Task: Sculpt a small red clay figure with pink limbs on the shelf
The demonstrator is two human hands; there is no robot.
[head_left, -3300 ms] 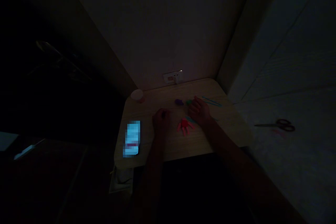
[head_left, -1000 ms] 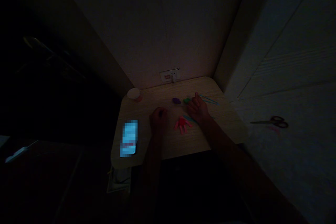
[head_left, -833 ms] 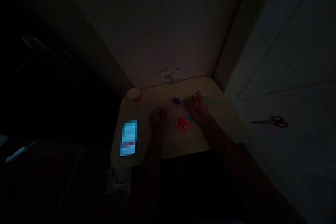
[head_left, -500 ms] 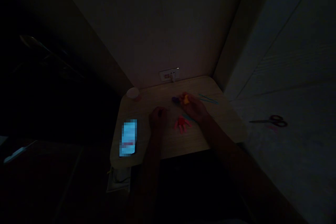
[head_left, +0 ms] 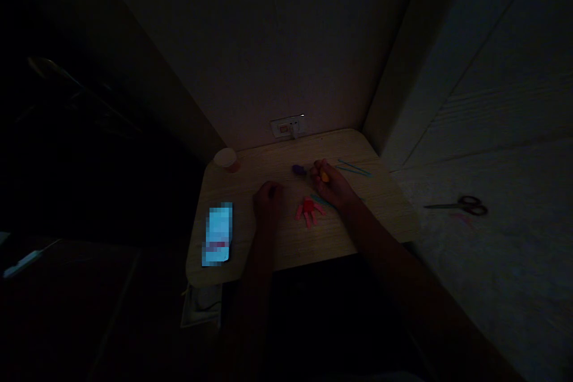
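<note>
Yellow clay lump (head_left: 324,177) pinched in the right hand (head_left: 332,185), toward the table's (head_left: 380,209) far edge. Left hand (head_left: 267,202) curled shut, well apart; too dark to tell if it holds anything. Red clay figure (head_left: 308,208) lies between them. Purple clay lump (head_left: 298,170) and teal sticks (head_left: 353,169) sit just beside the right hand. Phone (head_left: 217,234) near the left edge.

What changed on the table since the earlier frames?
The right hand moved left, toward the purple lump, and now holds a yellow-orange piece in its fingers; the green lump no longer shows. The left hand, red figure and teal sticks stayed put.
</note>
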